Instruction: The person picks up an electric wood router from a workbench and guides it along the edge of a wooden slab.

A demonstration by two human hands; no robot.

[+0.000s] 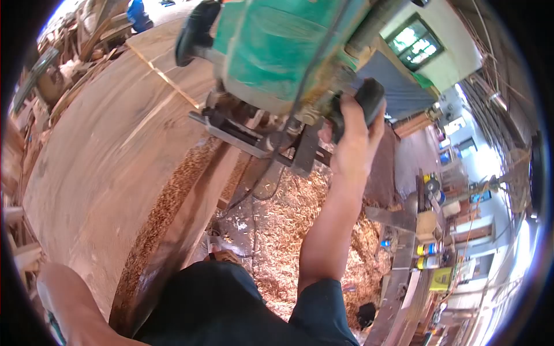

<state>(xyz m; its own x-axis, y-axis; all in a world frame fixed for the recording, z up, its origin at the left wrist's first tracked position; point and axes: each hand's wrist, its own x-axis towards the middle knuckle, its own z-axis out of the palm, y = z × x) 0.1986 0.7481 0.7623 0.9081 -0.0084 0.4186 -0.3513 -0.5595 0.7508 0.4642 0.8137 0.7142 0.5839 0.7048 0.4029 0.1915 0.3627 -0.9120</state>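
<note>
A green power tool (271,52), likely a router, stands tilted at the top centre, its metal base at the wooden panel's edge. My right hand (358,124) is wrapped round the black knob on its right side. The black handle (196,32) on the tool's left side has no hand on it. A dark cable hangs down from the tool. Under the base, the large wooden panel (98,150) has a long edge strip covered in brown shavings (167,213). At the lower left, part of my left arm shows; the left hand is not visible.
Wood shavings (294,213) cover the floor beside the panel. Scrap wood (86,34) lies at the upper left. On the right are a shelf with tins (428,249), a yellow container (441,279) and planks. A window (414,43) is at the upper right.
</note>
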